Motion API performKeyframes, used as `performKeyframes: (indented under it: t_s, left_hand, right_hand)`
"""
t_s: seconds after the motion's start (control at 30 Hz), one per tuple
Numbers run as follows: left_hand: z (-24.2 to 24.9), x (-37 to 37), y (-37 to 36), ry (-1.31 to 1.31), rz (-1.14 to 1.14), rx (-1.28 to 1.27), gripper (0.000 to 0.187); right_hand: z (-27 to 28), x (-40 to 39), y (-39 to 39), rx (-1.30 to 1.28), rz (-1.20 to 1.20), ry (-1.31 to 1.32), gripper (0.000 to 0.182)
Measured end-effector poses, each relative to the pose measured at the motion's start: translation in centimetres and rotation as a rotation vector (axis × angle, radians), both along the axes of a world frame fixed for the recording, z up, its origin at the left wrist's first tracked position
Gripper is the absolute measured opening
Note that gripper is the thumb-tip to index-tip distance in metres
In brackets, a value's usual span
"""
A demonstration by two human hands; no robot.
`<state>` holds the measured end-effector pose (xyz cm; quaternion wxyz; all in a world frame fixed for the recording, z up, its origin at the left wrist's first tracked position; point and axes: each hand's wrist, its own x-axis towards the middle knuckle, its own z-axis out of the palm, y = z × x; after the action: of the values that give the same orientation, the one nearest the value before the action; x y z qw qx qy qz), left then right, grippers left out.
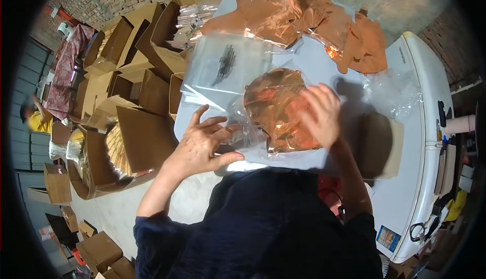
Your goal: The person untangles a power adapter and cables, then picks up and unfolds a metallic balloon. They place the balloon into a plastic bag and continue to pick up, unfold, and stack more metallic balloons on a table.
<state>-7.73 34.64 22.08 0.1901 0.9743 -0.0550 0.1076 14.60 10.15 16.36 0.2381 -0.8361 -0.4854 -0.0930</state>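
Observation:
My left hand pinches the edge of a clear plastic bag, fingers spread, thumb under the bag's open mouth. My right hand presses flat on a copper-coloured foil piece that lies partly inside that bag. Both rest on a pale table top. A stack of clear bags with a dark print lies just beyond my left hand. A heap of more copper foil pieces sits at the far side of the table.
Open cardboard boxes crowd the floor on the left, some holding shiny goods. A white chest freezer stands at the right. Crumpled clear plastic lies by it. A person in yellow works at far left.

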Motion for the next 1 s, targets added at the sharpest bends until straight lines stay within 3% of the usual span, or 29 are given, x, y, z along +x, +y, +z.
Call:
performKeyframes:
  t_s: [0.07, 0.17, 0.23, 0.37, 0.4, 0.47, 0.57, 0.6, 0.7, 0.73, 0.87, 1.0]
  left_hand:
    - [-0.1, 0.3, -0.4, -0.062, -0.035, 0.013, 0.056]
    - [0.2, 0.0, -0.6, 0.108, 0.012, -0.288, 0.058]
    - [-0.5, -0.5, 0.1, 0.117, -0.006, -0.252, 0.048]
    - [-2.4, -1.7, 0.4, 0.147, -0.073, -0.148, 0.042]
    - [-2.2, -1.8, 0.1, 0.15, -0.112, -0.091, 0.042]
    - [-1.3, -1.8, -0.7, 0.254, -0.182, -0.04, 0.039]
    - [-2.0, -1.4, -1.8, 0.082, -0.078, -0.298, 0.043]
    - [-1.5, -1.0, -2.0, 0.021, -0.109, -0.317, 0.053]
    - [-0.7, -0.2, -3.6, -0.035, -0.133, -0.303, 0.054]
    - [-1.8, -0.4, -3.9, -0.019, -0.161, -0.198, 0.043]
    - [-3.2, -0.9, -4.0, -0.157, -0.199, -0.161, 0.026]
    - [-1.8, -0.9, -4.5, -0.29, -0.124, -0.086, 0.03]
  right_hand:
    - [0.1, -2.7, 0.3, -0.092, 0.072, -0.014, 0.053]
    - [-2.4, -3.7, 0.2, -0.177, 0.098, 0.003, 0.056]
    - [-3.8, -3.5, 0.1, -0.2, 0.07, 0.008, 0.058]
    - [-5.0, -3.0, -0.1, -0.089, 0.064, 0.039, 0.039]
    - [-4.8, -2.9, 0.1, -0.022, 0.048, 0.015, 0.025]
    - [-5.6, -2.3, -0.1, 0.11, 0.061, 0.128, 0.02]
    - [-4.0, -2.4, 0.5, 0.234, 0.046, 0.213, 0.012]
    - [-3.4, -2.5, 0.5, 0.228, 0.037, 0.216, 0.013]
    - [-2.2, -2.4, 0.5, 0.189, 0.045, 0.113, 0.015]
    - [-2.1, -2.4, 0.4, 0.189, 0.05, 0.1, 0.016]
    - [-2.5, -1.7, -0.4, 0.159, -0.014, 0.112, 0.013]
    - [-0.5, -3.0, 0.9, 0.251, 0.014, 0.168, 0.008]
